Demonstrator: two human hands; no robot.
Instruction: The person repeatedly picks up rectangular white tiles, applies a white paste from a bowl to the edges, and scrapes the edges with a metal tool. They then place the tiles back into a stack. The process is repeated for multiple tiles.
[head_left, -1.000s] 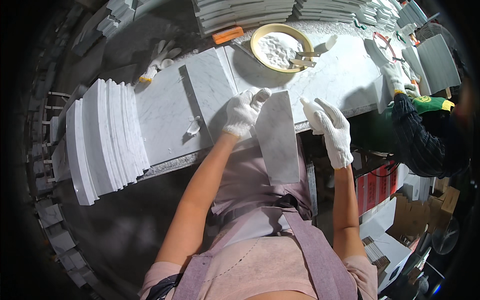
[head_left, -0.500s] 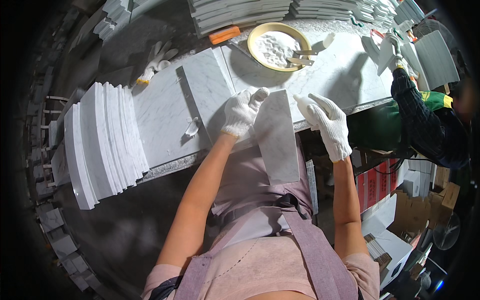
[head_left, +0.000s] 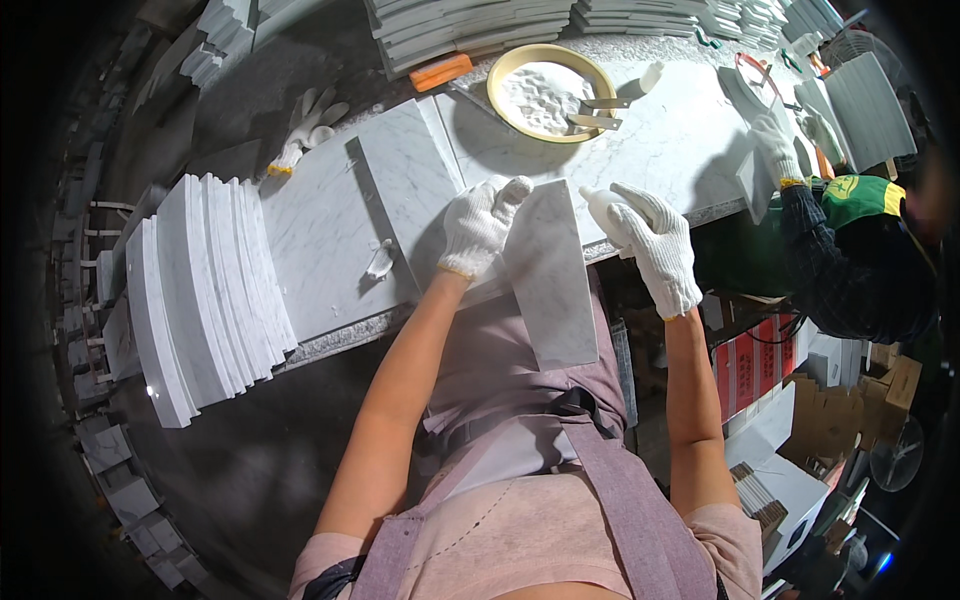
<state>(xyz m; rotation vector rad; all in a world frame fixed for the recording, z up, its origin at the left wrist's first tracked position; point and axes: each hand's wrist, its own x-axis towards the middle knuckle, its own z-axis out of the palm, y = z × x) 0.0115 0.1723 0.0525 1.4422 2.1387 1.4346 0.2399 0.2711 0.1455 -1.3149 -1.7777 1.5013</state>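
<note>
In a white knit glove, my left hand (head_left: 474, 228) is closed on the upper left edge of a grey-veined marble tile (head_left: 553, 285). The tile stands tilted at the table's front edge, its lower end over my lap. To its right, my right hand (head_left: 660, 245), gloved too, grips a small white squeeze bottle (head_left: 603, 207) whose tip points at the tile's upper right edge. Whether the tip touches the tile I cannot tell. Another marble tile (head_left: 412, 165) lies on the table beyond my left hand, and a white smeared scrap (head_left: 381, 259) lies left of it.
A yellow bowl (head_left: 497, 108) of white paste with two putty knives (head_left: 596, 122) stands behind. An orange block (head_left: 440, 72) and a loose glove (head_left: 303, 130) lie farther left. Stacked tiles (head_left: 205, 290) stand at left. At right a co-worker's gloved hand (head_left: 775, 145) holds a tile.
The co-worker's gloved hand and tile have come lower and nearer, and that person's head has leaned in. My hands, the tile and the bottle have barely moved.
</note>
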